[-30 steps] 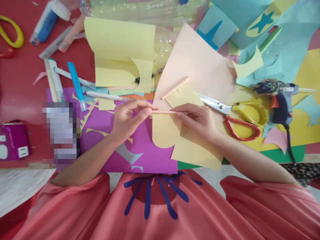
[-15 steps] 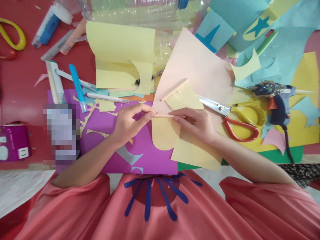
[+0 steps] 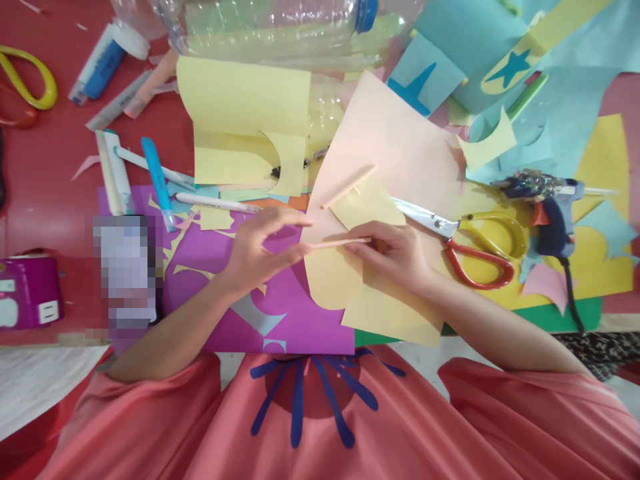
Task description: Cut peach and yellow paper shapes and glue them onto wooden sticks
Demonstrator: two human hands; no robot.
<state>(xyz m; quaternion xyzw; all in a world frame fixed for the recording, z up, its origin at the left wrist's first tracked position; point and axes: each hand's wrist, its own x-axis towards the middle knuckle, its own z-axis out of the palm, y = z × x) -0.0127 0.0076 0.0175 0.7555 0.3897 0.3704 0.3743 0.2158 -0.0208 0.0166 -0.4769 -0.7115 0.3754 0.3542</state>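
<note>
Peach strip (image 3: 331, 244): nearly parallel to desk's (image 3: 43, 193) near edge
Right hand (image 3: 393, 250): pinched on it — strip points left
Left hand (image 3: 257, 247): fingers parted, thumb at left tip

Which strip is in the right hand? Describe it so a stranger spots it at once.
Find the big peach sheet in the middle of the table. At its near end, the right hand pinches a thin pale strip. Unlike the similar slanted strip lying just beyond, this one is held.
</note>
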